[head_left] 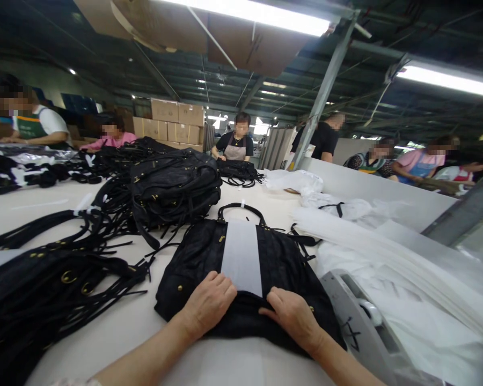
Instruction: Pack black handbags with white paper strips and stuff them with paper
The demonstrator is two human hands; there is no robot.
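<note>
A black handbag [197,257] lies flat on the white table [116,327] in front of me, handles pointing away. A white paper strip [241,254] runs down its middle. My left hand [207,303] rests on the bag's near edge, fingers curled over the lower left corner of the strip. My right hand [293,316] presses on the bag just right of the strip, fingers bent and closed on the bag's fabric.
A pile of black bags [173,185] stands behind, more bags and straps [44,289] at left. White plastic sheets [386,252] heap at right beside a grey metal frame [358,321]. Several people work at the far side; cardboard boxes [177,120] behind.
</note>
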